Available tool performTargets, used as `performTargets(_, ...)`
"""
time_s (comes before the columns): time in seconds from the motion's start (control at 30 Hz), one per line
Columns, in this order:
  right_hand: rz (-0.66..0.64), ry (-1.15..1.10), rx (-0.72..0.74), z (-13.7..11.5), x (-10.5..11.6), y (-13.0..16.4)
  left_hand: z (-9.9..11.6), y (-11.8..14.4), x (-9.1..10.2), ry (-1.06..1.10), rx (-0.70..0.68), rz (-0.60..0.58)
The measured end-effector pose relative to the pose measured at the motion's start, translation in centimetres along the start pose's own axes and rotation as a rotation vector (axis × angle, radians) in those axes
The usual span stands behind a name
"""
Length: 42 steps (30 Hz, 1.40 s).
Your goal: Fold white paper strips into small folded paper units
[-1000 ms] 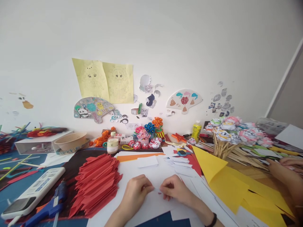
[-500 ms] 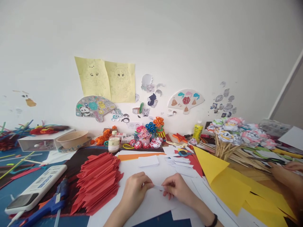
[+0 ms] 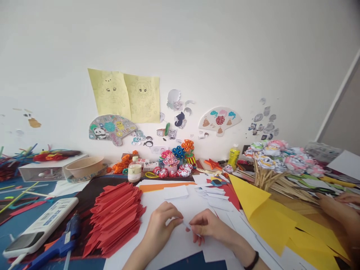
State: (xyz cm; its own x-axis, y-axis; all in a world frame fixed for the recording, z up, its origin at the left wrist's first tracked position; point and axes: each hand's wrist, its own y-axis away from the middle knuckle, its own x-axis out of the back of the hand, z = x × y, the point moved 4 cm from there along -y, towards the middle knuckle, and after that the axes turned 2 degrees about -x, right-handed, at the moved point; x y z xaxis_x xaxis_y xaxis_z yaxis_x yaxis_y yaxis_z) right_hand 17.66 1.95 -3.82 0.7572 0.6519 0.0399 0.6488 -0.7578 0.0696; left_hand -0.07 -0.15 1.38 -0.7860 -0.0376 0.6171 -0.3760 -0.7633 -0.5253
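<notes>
Between my two hands is a small white paper piece (image 3: 186, 225), partly hidden by the fingers. My left hand (image 3: 165, 222) pinches its left end between thumb and forefinger. At the other end, my right hand (image 3: 204, 225) grips it with thumb and fingertips, a dark band on that wrist. Both hands are above white paper sheets (image 3: 157, 247). Just beyond them lies a small stack of white paper (image 3: 176, 192), with several folded white strips (image 3: 214, 195) to its right. A pile of folded red paper strips (image 3: 116, 217) sits left of my left hand.
At left are a blue glue gun (image 3: 60, 245) and a white power strip (image 3: 42, 225). Yellow paper sheets (image 3: 277, 225) spread to the right. A bunch of paper flowers (image 3: 271, 163) stands behind them. Another person's hand (image 3: 334, 210) is at the far right. A bottle (image 3: 134, 170) stands behind the red pile.
The fingers have shifted on the white paper piece, which now slants down to the right. My right hand has moved slightly left, closer to the left hand.
</notes>
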Motion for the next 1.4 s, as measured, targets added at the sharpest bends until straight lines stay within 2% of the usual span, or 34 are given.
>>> performTargets(0.27, 0.128, -0.018, 0.019, 0.2, 0.7, -0.3, -0.4, -0.1, -0.1, 0.072, 0.148, 0.008)
performTargets(0.5, 0.082, 0.095, 0.085, 0.0, 0.3, -0.4, -1.0, 0.0, -0.3, 0.062, 0.220, 0.008)
performTargets(0.57, 0.113, 0.139, 0.119, -0.2, 0.3, -0.3, -1.1, -0.1, -0.2, 0.052, 0.238, 0.013)
performTargets(0.73, 0.210, 0.249, 0.186, -0.8, 0.1, -0.1, -0.4, 0.0, -1.0, 0.088, 0.191, -0.089)
performTargets(0.87, 0.187, 0.289, 0.196, -1.0, -0.4, 0.1, 0.5, 0.4, -1.8, 0.101, 0.176, -0.174)
performTargets(1.0, 0.147, 0.293, 0.228, -1.4, -1.0, 0.2, 1.1, 0.6, -2.0, 0.098, 0.165, -0.192)
performTargets(1.1, 0.163, 0.341, 0.297, -2.0, -1.1, 0.5, 1.0, 0.5, -2.0, 0.125, 0.177, -0.203)
performTargets(1.4, 0.262, 0.286, 0.243, -1.6, 0.1, 0.2, -0.3, 0.0, -1.0, 0.182, 0.265, -0.090)
